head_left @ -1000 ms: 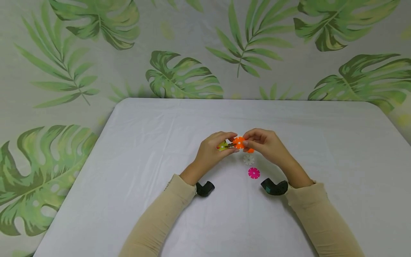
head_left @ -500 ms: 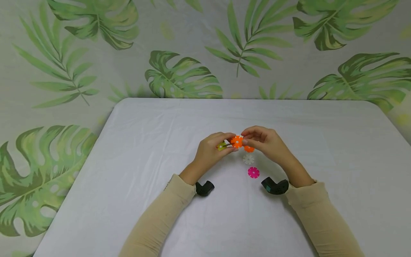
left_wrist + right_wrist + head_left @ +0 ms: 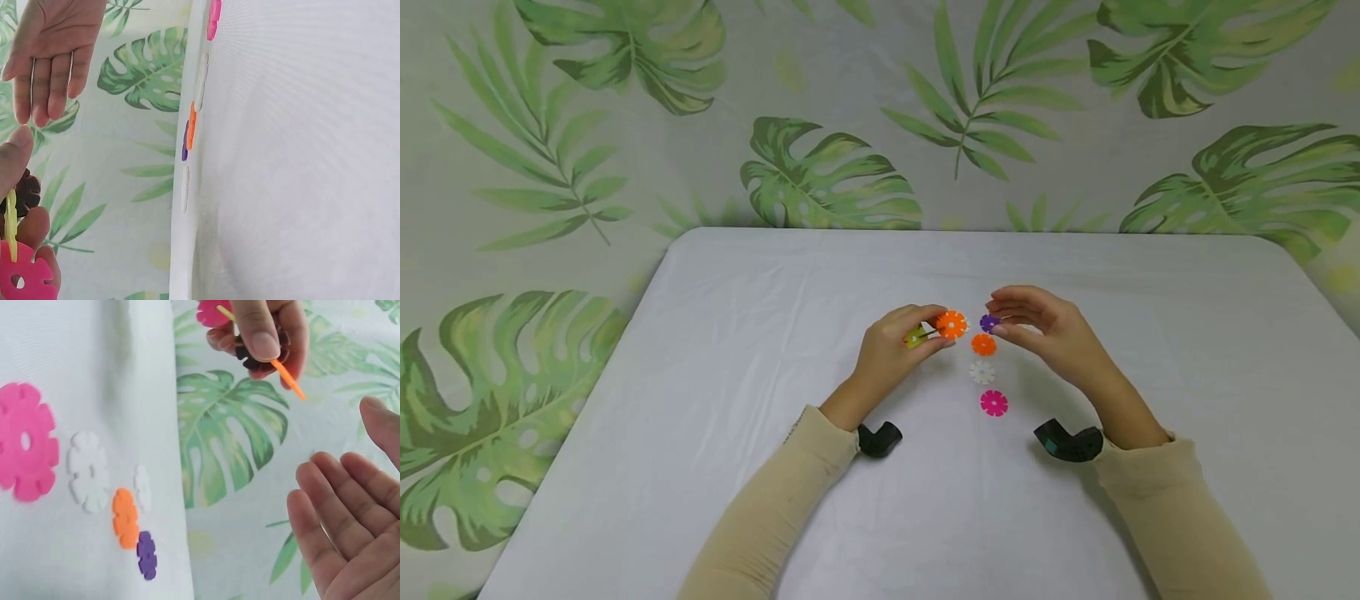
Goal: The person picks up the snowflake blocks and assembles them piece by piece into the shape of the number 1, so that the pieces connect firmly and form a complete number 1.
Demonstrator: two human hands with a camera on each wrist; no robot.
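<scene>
Gripping a joined set of notched discs [image 3: 11, 225] between thumb and fingers, the left hand [image 3: 889, 343] is near the centre of the head view, an orange end disc [image 3: 952, 325] sticking out toward the right. Just right of centre, the right hand [image 3: 1051, 332] has hold of nothing, fingers extended and thumb apart. Below and between them on the white table [image 3: 625, 417], a purple disc [image 3: 987, 323], a loose orange disc [image 3: 983, 344], a white disc [image 3: 977, 377] and a pink disc [image 3: 994, 409] run down the frame.
</scene>
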